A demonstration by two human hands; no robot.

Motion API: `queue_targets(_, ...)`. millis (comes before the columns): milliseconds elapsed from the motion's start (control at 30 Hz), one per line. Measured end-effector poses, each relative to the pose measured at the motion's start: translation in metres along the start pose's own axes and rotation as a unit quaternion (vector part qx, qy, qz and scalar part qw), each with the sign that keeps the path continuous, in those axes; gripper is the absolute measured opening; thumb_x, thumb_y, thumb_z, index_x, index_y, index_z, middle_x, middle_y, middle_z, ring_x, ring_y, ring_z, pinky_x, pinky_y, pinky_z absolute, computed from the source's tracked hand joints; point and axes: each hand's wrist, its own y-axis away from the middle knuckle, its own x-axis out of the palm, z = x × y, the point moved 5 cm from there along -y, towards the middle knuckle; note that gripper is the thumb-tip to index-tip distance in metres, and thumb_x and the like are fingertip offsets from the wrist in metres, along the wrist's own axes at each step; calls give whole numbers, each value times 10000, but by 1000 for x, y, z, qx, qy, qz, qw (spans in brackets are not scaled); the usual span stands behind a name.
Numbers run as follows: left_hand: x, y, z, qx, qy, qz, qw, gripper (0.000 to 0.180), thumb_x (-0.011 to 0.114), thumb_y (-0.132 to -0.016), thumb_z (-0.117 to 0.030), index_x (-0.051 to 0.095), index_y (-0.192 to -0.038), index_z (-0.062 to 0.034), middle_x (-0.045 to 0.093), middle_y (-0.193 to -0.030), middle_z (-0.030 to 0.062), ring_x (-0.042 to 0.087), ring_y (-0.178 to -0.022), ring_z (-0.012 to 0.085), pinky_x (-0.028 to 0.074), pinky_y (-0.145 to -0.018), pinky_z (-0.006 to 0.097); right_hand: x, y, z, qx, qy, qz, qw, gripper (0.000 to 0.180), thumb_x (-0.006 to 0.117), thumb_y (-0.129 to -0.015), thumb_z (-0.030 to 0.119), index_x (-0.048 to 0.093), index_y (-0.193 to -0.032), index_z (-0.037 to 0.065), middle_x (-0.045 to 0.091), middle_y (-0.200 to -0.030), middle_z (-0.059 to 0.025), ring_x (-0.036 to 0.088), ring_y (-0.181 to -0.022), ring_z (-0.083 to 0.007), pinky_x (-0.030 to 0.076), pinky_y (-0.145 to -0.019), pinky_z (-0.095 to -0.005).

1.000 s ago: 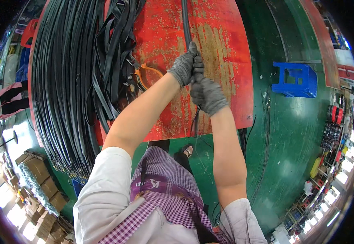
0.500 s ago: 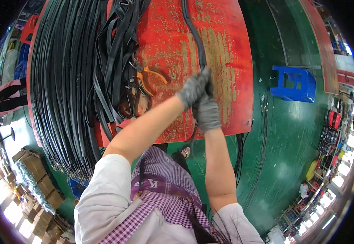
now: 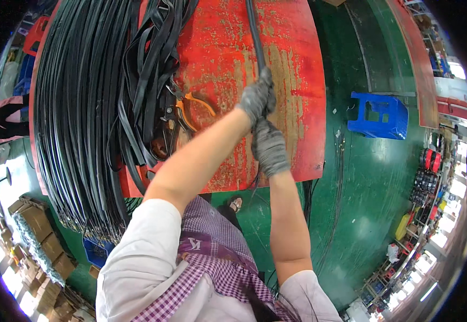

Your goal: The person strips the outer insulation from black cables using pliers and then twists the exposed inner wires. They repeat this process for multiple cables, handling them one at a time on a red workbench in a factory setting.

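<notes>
A black cable in a sleeve (image 3: 254, 35) runs from the far edge of the red table down into my gloved hands. My left hand (image 3: 257, 99), in a grey glove, is wrapped round it over the worn middle of the table. Just below and touching it, my right hand (image 3: 270, 145) is also closed on the cable. Thin wire ends (image 3: 256, 180) hang below the right hand at the table's near edge. Left of my hands lie orange-handled pliers (image 3: 198, 103) and a pair of scissors (image 3: 170, 134) partly hidden by my left forearm.
A thick row of black cables (image 3: 78, 107) covers the table's left side, with loose flat black sleeving (image 3: 150, 59) beside it. The red table (image 3: 303, 107) has a worn surface. A blue plastic stool (image 3: 378, 115) stands on the green floor at right. Wires (image 3: 338, 177) hang nearby.
My left hand has moved up along the cable, slightly away from the right hand. The cable above is straighter now. The whole view has shifted a little.
</notes>
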Motion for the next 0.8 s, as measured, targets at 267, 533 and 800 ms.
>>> queue_targets(267, -1, 19, -3, -3, 46, 29, 999, 332, 413, -837, -381, 467, -909, -61, 511, -654, 38, 487, -512, 110, 432, -440, 241, 9, 6, 9, 76, -122, 64, 988, 271, 486, -810, 354, 431, -631, 159, 348, -435, 67, 305, -317, -57, 234, -289, -200)
queue_targets(533, -22, 6, 45, 93, -44, -3, 995, 305, 397, -843, -404, 483, -835, -111, 412, -547, -29, 363, -407, 92, 300, -369, 234, -35, 3, -27, -267, 523, -107, 803, 199, 447, -815, 273, 512, -801, 85, 498, -595, -71, 498, -495, -194, 402, -444, -314)
queue_targets(800, -82, 23, 109, 85, 176, 15, 981, 202, 481, -827, -274, 527, -911, -96, 510, -653, 23, 478, -599, 98, 398, -536, 236, 137, 44, 60, -349, 645, -4, 680, 536, 579, -708, 354, 414, -1090, 15, 483, -1056, -174, 472, -989, -293, 371, -822, -386)
